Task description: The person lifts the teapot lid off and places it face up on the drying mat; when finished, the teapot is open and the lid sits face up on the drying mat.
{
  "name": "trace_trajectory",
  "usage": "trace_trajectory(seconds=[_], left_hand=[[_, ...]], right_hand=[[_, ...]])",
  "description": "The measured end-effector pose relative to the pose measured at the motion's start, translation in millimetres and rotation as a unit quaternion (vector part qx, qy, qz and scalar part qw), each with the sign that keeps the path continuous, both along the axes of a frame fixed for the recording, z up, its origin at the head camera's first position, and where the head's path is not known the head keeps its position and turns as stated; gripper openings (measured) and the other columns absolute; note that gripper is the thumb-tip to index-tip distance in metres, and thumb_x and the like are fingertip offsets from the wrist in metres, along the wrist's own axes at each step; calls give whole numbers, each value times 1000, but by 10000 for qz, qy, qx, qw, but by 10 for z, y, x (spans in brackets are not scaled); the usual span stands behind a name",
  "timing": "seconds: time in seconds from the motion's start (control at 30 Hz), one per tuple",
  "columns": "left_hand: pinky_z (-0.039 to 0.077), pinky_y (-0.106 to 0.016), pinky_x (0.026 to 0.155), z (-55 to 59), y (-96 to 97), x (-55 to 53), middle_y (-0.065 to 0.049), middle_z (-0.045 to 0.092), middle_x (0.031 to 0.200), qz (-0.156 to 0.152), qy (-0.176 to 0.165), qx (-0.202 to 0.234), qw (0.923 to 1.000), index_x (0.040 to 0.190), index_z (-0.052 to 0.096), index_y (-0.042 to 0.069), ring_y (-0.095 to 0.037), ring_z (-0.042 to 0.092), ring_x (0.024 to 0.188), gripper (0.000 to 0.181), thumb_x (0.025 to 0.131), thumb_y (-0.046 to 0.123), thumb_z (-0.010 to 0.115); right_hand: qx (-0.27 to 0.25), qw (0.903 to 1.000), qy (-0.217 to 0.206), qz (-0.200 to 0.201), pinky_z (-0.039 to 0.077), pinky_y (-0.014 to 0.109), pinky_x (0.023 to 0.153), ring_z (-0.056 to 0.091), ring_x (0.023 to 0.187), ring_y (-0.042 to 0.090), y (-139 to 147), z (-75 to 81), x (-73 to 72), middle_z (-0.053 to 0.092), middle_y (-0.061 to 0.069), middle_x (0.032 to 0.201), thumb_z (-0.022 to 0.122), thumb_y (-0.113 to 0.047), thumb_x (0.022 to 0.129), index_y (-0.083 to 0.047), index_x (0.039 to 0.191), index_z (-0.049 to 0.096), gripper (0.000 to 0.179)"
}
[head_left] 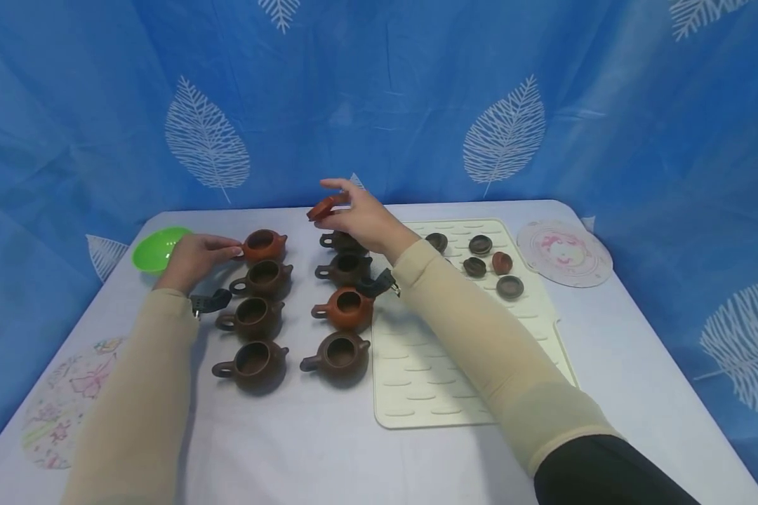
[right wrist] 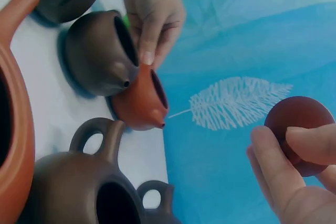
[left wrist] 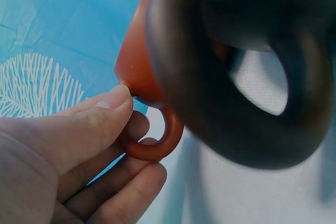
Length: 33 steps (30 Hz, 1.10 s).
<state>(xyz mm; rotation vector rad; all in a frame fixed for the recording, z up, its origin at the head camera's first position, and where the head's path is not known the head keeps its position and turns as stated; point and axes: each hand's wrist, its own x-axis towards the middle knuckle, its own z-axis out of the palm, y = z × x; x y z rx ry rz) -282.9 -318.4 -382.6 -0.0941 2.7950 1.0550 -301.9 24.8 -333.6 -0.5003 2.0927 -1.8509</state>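
Observation:
At the back of the left column of small teapots, my left hand (head_left: 197, 257) pinches the handle of an open-topped orange-red teapot (head_left: 267, 255). In the left wrist view the thumb and fingers close around that looped handle (left wrist: 152, 152). My right hand (head_left: 369, 221) holds a reddish-brown teapot lid (head_left: 321, 209) in the air, above the back of the right column. In the right wrist view the lid (right wrist: 302, 114) is gripped between thumb and fingers, apart from any teapot. A dark brown teapot (head_left: 267, 279) stands just in front of the orange-red one.
Several lidless teapots stand in two columns, including an orange-red one (head_left: 347, 312) on the right. Several lids, such as a dark one (head_left: 509, 287), lie on a cream mat (head_left: 417, 393). A green bowl (head_left: 154, 251) stands left; a round pink-patterned mat (head_left: 565, 254) lies right.

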Motion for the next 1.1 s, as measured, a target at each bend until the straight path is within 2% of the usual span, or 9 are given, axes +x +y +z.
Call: trace_trajectory(seconds=[0.13, 0.33, 0.4, 0.53, 0.63, 0.73, 0.87, 1.0, 1.1], left_hand=[[34, -67, 111, 28, 18, 9, -24, 63, 139, -28, 21, 2, 10000, 137, 68, 3, -46, 45, 139, 43, 105, 30, 70], [34, -67, 110, 42, 23, 23, -24, 62, 140, -25, -6, -85, 10000, 138, 67, 3, -47, 44, 139, 43, 105, 31, 70], [34, -67, 110, 40, 15, 29, -24, 62, 140, -3, 7, -98, 10000, 138, 67, 3, -47, 44, 139, 44, 105, 32, 70], [34, -67, 110, 23, -1, 29, -24, 62, 141, 51, -18, -16, 10000, 138, 67, 3, -47, 44, 140, 44, 105, 32, 70], [34, -68, 111, 7, 6, 29, -23, 62, 141, 83, -110, 68, 9999, 138, 67, 3, -46, 44, 140, 44, 105, 32, 70], [34, -69, 110, -4, 16, 31, -22, 63, 140, 77, -135, 101, 9998, 138, 68, 4, -46, 44, 140, 44, 105, 32, 70], [34, -69, 110, -6, 14, 33, -23, 64, 138, 23, -45, 59, 10000, 138, 68, 3, -46, 44, 140, 45, 105, 33, 70], [34, -69, 110, 4, 8, 31, -24, 64, 138, 6, -43, 39, 10000, 138, 67, 2, -47, 44, 140, 46, 105, 34, 70], [33, -69, 110, 16, 14, 37, -23, 63, 139, 40, -105, 81, 9999, 138, 67, 3, -47, 44, 140, 45, 105, 33, 70]], right_hand=[[-575, 9981, -227, -8, 55, 35, 97, 72, 108, 27, 176, -7, 30, 64, 16, 127, 72, 10, 94, -4, 146, 58, 56], [-1117, 9922, -545, -114, 53, 36, 100, 68, 116, 31, 423, -23, 122, 63, 21, 131, 65, 19, 92, 4, 143, 57, 54], [-973, 9939, -486, -176, 52, 35, 102, 66, 119, 28, 503, -34, 155, 64, 19, 131, 72, 12, 92, 2, 144, 58, 54], [-152, 9985, -207, -488, 48, 36, 105, 65, 118, 20, 665, -63, 223, 67, 11, 125, 87, -12, 90, -8, 138, 64, 54], [443, 9958, -114, -788, 46, 42, 106, 65, 116, 17, 781, -83, 277, 68, 7, 122, 90, -24, 88, -14, 134, 66, 53], [639, 9935, -89, -940, 44, 46, 107, 65, 116, 16, 869, -102, 344, 68, 5, 121, 89, -24, 89, -15, 130, 66, 48], [770, 9927, 186, -907, 46, 43, 102, 68, 110, 19, 966, -137, 436, 72, 5, 117, 86, -20, 90, -10, 129, 67, 44], [1160, 9887, 598, -734, 49, 39, 95, 70, 102, 21, 1102, -186, 512, 76, 5, 110, 85, -16, 90, -5, 129, 68, 44], [1656, 9810, 928, -404, 50, 39, 91, 68, 97, 23, 1226, -220, 555, 75, 5, 107, 86, -14, 88, -3, 128, 69, 45]])
